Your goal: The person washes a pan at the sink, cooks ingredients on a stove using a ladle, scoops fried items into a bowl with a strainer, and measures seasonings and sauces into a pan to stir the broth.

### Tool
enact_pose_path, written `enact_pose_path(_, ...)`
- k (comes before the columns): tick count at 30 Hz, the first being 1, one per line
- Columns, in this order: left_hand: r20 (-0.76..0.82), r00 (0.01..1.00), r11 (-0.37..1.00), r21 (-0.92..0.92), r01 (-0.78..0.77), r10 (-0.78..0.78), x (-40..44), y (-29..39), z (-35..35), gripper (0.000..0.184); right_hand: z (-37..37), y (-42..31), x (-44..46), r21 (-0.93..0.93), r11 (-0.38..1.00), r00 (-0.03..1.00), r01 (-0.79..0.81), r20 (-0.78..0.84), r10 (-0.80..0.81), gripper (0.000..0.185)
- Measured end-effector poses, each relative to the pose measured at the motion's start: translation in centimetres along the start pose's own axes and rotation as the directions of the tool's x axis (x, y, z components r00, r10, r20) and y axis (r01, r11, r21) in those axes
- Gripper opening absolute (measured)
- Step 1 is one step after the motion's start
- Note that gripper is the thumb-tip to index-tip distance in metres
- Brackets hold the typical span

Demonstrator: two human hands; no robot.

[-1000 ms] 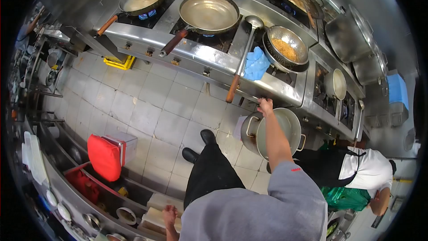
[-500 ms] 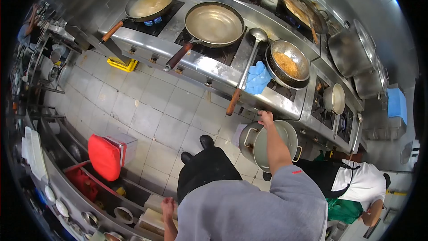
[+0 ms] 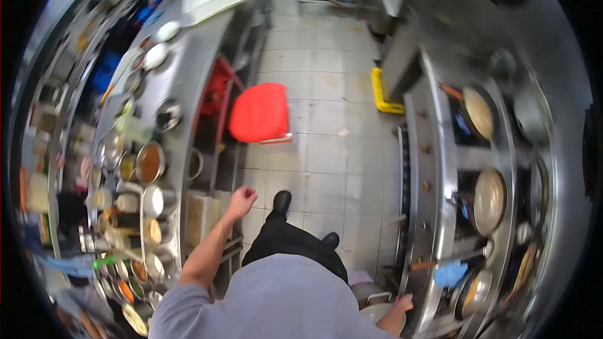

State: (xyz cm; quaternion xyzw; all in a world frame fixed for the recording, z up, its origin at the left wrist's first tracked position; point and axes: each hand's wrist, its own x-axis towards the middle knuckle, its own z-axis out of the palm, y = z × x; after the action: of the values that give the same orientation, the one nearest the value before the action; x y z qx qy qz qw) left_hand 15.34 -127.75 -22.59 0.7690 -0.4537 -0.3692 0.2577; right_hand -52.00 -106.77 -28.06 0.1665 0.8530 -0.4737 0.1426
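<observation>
My left hand (image 3: 242, 201) hangs over the floor beside the counter on the left, fingers curled in, with nothing visible in it. My right hand (image 3: 403, 304) is at the front edge of the stove (image 3: 419, 213), above a large pot (image 3: 375, 311) on the floor; its fingers are bent and blurred, and whether they grip anything does not show. Nearest to it on the stove lie a blue cloth (image 3: 450, 274) and a long ladle (image 3: 453, 257) with a wooden handle.
Pans (image 3: 489, 202) stand on the burners at the right. A red-topped seat (image 3: 260, 113) is in the aisle, ahead on the left. A yellow object (image 3: 384, 93) sits by the stove's far end. Bowls and containers (image 3: 150, 161) crowd the left counter (image 3: 188, 56).
The view has swung left, so the aisle lies ahead and the stove on the right. The co-worker has left the view. My left hand has come forward.
</observation>
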Motion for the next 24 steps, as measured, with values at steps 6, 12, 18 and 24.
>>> enact_pose_path(6,-0.280,0.960,0.889,-0.435,-0.145,0.019,8.9,4.4,-12.6,0.014,6.6,4.8,-4.8,-0.125,0.992,0.949,0.003,0.312,0.036,0.012)
enact_pose_path(12,-0.560,0.825,0.723,-0.602,-0.338,-0.080,11.8,4.1,-29.3,0.014,14.5,3.8,-17.9,-0.425,0.904,0.704,0.041,0.654,0.276,0.016)
enact_pose_path(18,-0.911,0.242,0.776,-0.411,-0.478,-0.334,7.6,-3.0,-45.9,0.020,19.5,0.4,-25.4,-0.480,0.824,0.496,0.299,0.816,0.295,0.043)
enact_pose_path(24,-0.601,0.164,0.603,-0.797,-0.044,-0.782,6.9,-26.5,-53.3,0.029,22.3,-2.0,-26.6,-0.569,0.686,0.575,0.453,0.775,0.263,0.024)
